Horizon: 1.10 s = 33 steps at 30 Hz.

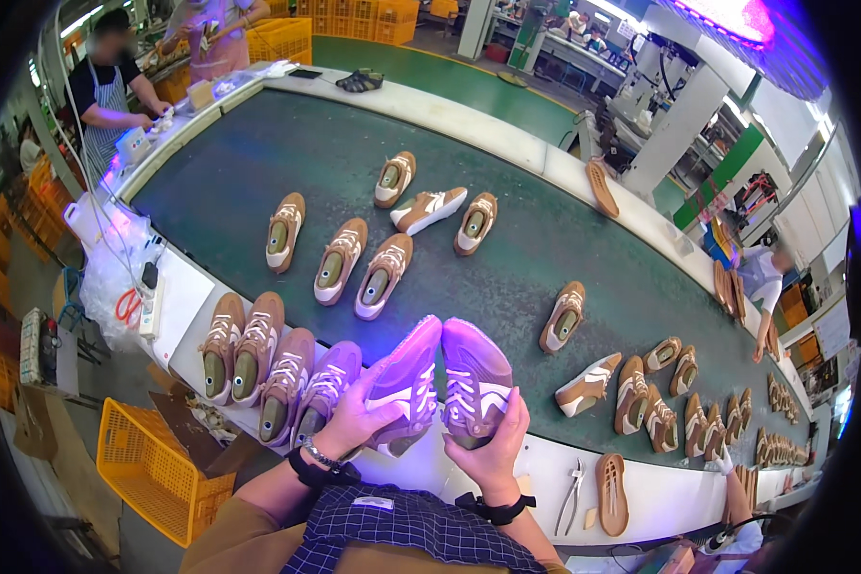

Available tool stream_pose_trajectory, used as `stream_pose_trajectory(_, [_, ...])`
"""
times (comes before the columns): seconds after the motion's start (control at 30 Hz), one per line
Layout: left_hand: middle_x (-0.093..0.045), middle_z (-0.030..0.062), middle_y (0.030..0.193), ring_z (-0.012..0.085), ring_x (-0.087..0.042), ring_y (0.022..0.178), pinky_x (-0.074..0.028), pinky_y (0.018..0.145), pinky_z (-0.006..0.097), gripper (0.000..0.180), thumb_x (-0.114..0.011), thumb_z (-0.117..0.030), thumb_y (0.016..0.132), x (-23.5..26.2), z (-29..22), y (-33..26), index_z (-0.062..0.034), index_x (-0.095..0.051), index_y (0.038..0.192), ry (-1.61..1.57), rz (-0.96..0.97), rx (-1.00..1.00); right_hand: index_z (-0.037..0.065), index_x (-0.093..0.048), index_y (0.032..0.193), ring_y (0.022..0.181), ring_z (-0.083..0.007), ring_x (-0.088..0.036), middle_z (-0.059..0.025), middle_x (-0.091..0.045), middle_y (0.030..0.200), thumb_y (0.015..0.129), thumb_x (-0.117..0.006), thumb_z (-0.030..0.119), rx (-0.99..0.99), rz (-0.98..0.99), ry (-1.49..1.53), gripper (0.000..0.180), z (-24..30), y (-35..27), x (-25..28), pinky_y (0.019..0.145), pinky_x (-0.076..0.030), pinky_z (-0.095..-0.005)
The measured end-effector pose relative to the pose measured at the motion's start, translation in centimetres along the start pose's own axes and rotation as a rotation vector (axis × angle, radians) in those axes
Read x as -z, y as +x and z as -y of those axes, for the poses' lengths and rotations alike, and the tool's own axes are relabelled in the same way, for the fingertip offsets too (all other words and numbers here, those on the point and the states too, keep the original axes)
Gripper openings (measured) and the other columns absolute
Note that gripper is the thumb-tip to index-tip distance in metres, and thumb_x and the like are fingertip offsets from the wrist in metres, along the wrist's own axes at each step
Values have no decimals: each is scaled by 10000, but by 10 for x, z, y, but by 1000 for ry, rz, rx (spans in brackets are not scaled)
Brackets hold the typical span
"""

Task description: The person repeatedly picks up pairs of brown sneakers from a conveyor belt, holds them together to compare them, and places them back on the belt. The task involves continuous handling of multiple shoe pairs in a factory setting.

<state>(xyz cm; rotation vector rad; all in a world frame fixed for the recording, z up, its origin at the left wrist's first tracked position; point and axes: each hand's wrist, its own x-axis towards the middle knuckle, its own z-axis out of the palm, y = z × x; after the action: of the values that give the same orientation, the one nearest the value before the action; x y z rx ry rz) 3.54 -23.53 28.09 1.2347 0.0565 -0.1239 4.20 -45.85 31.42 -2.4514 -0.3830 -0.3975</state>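
Observation:
My left hand [352, 423] is closed around a brown sneaker [413, 378] with white side stripes and laces. A matching sneaker [473, 368] is gripped in my right hand [493, 452]. Both shoes are raised side by side over the conveyor's near edge, toes pointing away from me, under purple light. Just left of my left hand stand two pairs of similar sneakers [285, 383] on the white ledge. To the right of my right hand, pliers [571, 496] and a loose brown sole [612, 493] lie on the ledge.
The dark green conveyor belt [469, 297] carries several more brown sneakers [385, 277]. A yellow crate [153, 469] is at lower left. Red scissors [127, 304] and a power strip [151, 311] lie at left. Co-workers [115, 86] stand around the line; a gloved hand [722, 461] reaches in at right.

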Motion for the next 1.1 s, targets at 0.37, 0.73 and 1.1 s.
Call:
stream_pose_trajectory(0.37, [-470,122,1289,204,-446,1192,-339,1018,352,665,-661,-260,837,-14,-7,-2,13,-342,1353,-94,-4,31,-52,-189,1395,1132,-285,-473,-171,-430,1239,477,-877,272,-272,118,586,1192,-1,10,6,962,-393,-374])
stream_pose_trajectory(0.73, [-519,127,1210,211,-530,1117,-423,976,365,738,-630,-430,816,-28,-28,3,26,-345,1323,-690,237,227,47,-218,1417,1196,-260,-476,-131,-428,1321,570,-853,405,-753,377,1656,1118,0,17,27,983,-413,-393])
stream_pose_trajectory(1.1, [-521,158,1235,259,-533,1127,-392,1013,401,686,-591,-318,780,-22,-17,-1,20,-357,1329,-773,206,468,13,-117,1439,1263,-291,-404,-151,-357,1386,631,-702,178,-780,556,1790,1011,-14,6,50,1053,-325,-410])
